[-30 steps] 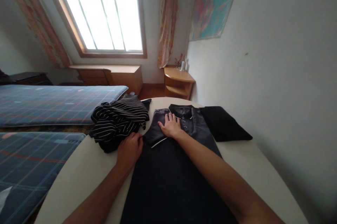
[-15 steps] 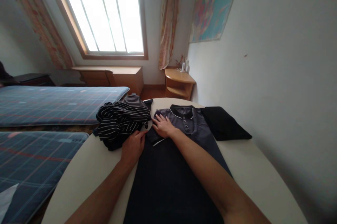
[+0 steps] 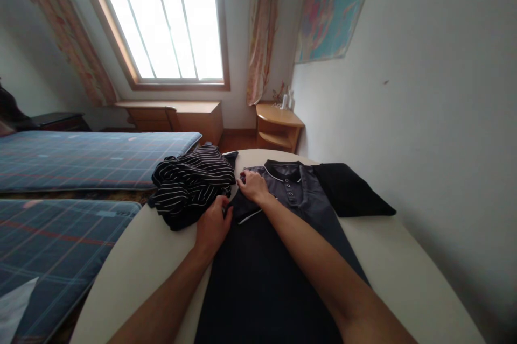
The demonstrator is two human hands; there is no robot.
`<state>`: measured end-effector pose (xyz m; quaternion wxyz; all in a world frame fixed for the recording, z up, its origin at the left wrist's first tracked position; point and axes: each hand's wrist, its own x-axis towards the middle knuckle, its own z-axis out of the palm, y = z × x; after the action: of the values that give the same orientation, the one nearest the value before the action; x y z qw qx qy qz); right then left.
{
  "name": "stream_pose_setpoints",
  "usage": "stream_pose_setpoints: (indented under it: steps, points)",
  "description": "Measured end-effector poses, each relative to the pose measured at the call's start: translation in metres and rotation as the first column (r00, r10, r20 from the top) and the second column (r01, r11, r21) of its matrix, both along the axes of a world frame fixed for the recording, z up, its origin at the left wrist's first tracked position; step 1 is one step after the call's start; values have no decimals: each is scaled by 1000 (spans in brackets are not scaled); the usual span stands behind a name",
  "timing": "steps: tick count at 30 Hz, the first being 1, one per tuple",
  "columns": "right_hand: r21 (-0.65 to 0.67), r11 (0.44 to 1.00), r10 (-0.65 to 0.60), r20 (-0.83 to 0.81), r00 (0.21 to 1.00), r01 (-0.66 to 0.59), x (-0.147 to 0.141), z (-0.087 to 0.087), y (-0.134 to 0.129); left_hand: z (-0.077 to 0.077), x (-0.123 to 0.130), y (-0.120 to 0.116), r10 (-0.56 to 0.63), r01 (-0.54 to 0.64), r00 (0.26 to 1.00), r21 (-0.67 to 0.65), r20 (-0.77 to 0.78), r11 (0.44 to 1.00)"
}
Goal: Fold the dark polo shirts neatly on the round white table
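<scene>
A dark grey and black polo shirt lies face up and spread flat, its collar pointing away from me. My left hand is closed on the tip of the shirt's left-side sleeve, thumb and fingers together. My right hand rests at the shoulder on that same side, its fingers curled round the cloth edge; the fingertips are partly hidden. Right beside my left hand is a crumpled black-and-white striped garment. The shirt's other sleeve side meets a folded black cloth.
Everything lies on a round cream table. A white wall stands close on the right. To the left are two plaid mattresses. A desk and a corner shelf stand beneath and beside the window.
My right hand's fingers, flat on the shoulder before, have curled round its edge. My left hand has closed on the sleeve tip. The view has shifted slightly.
</scene>
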<state>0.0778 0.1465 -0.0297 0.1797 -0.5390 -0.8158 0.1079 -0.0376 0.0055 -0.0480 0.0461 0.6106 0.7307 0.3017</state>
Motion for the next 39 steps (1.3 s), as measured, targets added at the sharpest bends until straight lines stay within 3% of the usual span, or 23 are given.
stream_pose_setpoints:
  steps: [7, 11, 19, 28, 33, 36, 39]
  points:
    - [-162, 983, -88, 26, 996, 91, -9, 10, 7, 0, 6, -5, -92, 118, 983, 159, -162, 980]
    - [-175, 979, -97, 32, 995, 101, -12, 11, 9, -1, 9, -7, -141, 179, 972, 205, -185, 962]
    - [-116, 993, 18, -60, 998, -25, 1, 6, 13, 4, 22, -14, -262, 219, 954, 256, 146, 941]
    - [-75, 994, 60, -166, 984, -73, 44, 21, 21, 30, 64, -26, -451, 363, 818, 289, 356, 886]
    - [-71, 997, 25, -197, 980, -40, 82, 30, 26, 33, 98, -19, -518, 434, 733, 283, 440, 855]
    - [-74, 997, 20, -203, 979, -36, 101, 28, 25, 28, 115, -15, -530, 469, 751, 247, 395, 848]
    - [-89, 995, 30, -194, 980, -48, 115, 22, 22, 22, 124, -19, -499, 482, 833, 131, 238, 866]
